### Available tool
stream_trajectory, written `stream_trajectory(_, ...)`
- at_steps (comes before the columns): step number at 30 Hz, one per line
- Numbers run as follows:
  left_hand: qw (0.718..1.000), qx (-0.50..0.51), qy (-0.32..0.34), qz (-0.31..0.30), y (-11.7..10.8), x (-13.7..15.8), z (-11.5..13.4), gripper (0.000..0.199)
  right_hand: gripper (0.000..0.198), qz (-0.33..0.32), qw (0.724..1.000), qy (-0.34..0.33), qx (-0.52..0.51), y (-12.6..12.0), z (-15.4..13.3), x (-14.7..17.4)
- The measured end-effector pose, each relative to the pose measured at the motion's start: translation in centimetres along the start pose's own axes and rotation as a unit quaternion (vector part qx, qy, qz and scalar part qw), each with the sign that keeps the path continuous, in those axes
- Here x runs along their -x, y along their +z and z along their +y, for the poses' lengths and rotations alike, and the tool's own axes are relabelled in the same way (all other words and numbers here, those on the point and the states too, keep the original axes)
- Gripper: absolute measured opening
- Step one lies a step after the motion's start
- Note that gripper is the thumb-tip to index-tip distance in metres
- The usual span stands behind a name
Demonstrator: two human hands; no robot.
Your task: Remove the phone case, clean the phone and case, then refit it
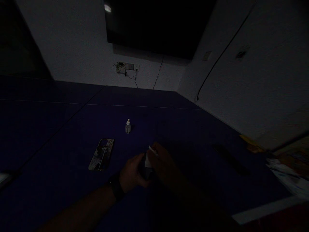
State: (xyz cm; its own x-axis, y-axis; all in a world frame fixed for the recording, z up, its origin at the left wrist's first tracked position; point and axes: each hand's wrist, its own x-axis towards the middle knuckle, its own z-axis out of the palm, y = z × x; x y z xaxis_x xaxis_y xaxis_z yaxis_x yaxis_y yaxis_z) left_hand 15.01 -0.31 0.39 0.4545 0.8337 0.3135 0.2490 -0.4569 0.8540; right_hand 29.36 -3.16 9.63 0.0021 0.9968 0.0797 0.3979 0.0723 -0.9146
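Observation:
My left hand (pixel 131 172), with a dark band on its wrist, grips a small dark flat object (pixel 145 169) by its side. The dim light hides what kind of object it is. Over its top my right hand (pixel 162 162) has its fingers bent around a thin white piece, paper or cloth (pixel 147 160), which touches the dark object. Left of my hands lies a patterned phone case (pixel 101 155) with a camera cutout. A small bottle with a white dropper-like top (pixel 128 126) stands upright beyond them.
A dark blue surface (pixel 72 129) spreads under everything. To the right lies a long dark object (pixel 229 159), with crumpled packaging (pixel 287 170) near the edge. Behind, a large screen (pixel 156 25) hangs above wall sockets (pixel 127 66) and cables.

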Motion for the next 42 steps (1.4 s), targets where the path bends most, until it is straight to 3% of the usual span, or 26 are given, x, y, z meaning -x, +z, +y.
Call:
stream_trajectory(7, 1.0, 0.014, 0.007, 0.002, 0.1, 0.1, -0.3, 0.06, 0.02, -0.032, 0.999, 0.015, -0.011, -0.1, 0.0, 3.2)
stream_trajectory(16, 1.0, -0.011, 0.008, -0.006, 0.0, -0.1, -0.3, 0.059, 0.015, 0.002, 0.998, -0.01, 0.059, 0.0, -0.5, -1.9)
stream_trajectory(25, 1.0, 0.012, 0.001, -0.015, 0.0, 0.2, 0.3, 0.066, 0.013, -0.025, 0.999, 0.005, 0.046, -0.2, 0.2, 3.0)
stream_trajectory(34, 0.999, 0.024, -0.015, -0.023, -0.1, -0.2, 0.4, 0.056, 0.015, 0.023, 0.995, -0.028, 0.089, 0.0, -0.8, -2.0)
stream_trajectory(42, 0.997, 0.069, -0.033, 0.014, 0.2, 0.0, 1.2, 0.055, 0.019, 0.024, 0.999, -0.025, 0.031, 0.4, 0.4, 3.2)
